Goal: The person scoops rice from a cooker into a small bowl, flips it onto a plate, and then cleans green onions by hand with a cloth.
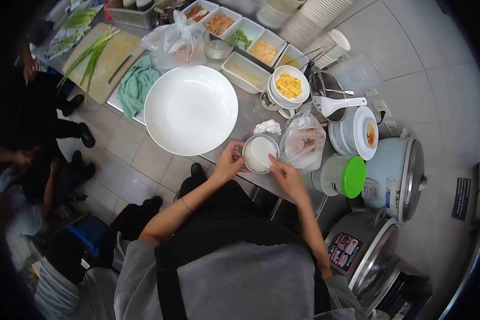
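Two-handed, holding a round bowl (249,160) in loosely curled left hand (230,161), pinching a white dish (261,150) between right hand's (286,174) fingertips (272,158).

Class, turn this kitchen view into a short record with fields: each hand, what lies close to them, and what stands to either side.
Left hand: holds the side of a small round bowl
Right hand: holds a small white dish at the bowl's mouth
Bowl contents: white, partly hidden
Close by: large white bowl, crumpled white paper, plastic bag
Left side: cutting board with long green stalks
Right side: green-lidded container, two silver-lidded cookers
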A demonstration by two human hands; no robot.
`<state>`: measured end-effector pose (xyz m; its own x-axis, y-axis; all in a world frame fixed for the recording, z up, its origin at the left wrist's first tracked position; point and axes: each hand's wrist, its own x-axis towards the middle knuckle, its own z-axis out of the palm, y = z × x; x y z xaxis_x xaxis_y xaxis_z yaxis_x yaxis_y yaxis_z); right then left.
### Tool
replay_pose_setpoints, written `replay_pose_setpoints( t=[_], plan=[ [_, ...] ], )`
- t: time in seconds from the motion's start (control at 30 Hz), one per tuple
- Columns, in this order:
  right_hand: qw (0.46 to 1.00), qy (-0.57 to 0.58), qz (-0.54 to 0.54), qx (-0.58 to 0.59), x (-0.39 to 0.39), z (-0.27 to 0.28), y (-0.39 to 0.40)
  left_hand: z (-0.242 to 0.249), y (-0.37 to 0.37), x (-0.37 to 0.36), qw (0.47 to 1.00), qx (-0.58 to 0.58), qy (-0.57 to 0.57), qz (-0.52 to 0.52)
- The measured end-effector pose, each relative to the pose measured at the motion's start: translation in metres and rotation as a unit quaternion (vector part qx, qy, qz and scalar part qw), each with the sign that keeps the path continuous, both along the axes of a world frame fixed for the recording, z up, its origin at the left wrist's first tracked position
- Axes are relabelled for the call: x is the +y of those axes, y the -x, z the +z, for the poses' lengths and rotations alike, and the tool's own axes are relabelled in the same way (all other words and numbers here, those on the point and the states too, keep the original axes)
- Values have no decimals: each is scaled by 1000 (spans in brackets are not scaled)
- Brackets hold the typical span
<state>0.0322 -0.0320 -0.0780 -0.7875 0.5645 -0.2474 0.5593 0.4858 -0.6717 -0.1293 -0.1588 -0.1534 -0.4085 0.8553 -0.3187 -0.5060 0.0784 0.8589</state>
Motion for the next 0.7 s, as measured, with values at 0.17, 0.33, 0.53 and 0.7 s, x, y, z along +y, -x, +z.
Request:
replay_pose_setpoints(
  t=[0.17, 0.33, 0.53, 0.7],
  plan=[
    [928, 327, -164, 67, -7, 49, -16, 29, 7, -24, 984, -74, 77, -141],
    [988, 18, -133, 74, -36, 27, -27, 27, 21, -18, 986, 5, 94, -141],
    [991, 2, -127, 33, -49, 7, -11, 23, 15, -2, 987, 49, 84, -124],
    [996, 40, -58, 59, -28, 9, -1, 25, 10, -10, 995, 40, 82, -46]
  ],
)
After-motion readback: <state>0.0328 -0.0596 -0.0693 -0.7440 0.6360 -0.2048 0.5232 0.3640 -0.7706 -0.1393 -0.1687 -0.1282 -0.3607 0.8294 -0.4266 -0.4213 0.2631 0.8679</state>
